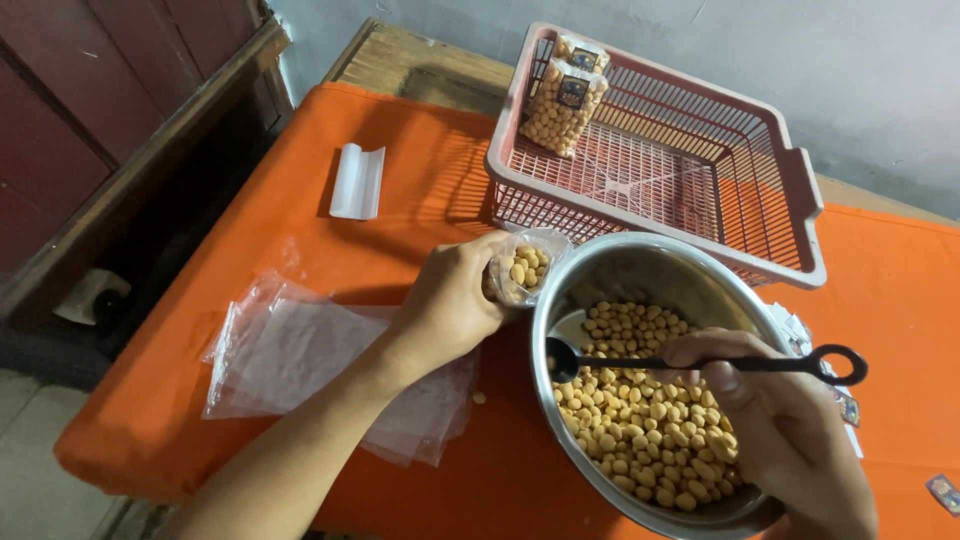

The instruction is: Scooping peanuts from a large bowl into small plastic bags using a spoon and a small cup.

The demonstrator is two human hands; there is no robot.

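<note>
My left hand (452, 300) grips a small clear plastic bag (525, 264), partly filled with yellow nuts, held upright beside the rim of a steel bowl (640, 262). The bowl holds a heap of the same yellow nuts (640, 420). My right hand (775, 425) holds a black spoon (700, 363) by its long handle over the bowl, its scoop end near the bowl's left wall. The spoon handle ends in a ring at the right.
A pink plastic basket (770, 170) stands behind the bowl, with two filled nut packets (565, 100) in its far left corner. A stack of clear bags (300, 350) and a white folded piece (357, 181) lie on the orange cloth (420, 170). Small label cards (943, 493) lie at right.
</note>
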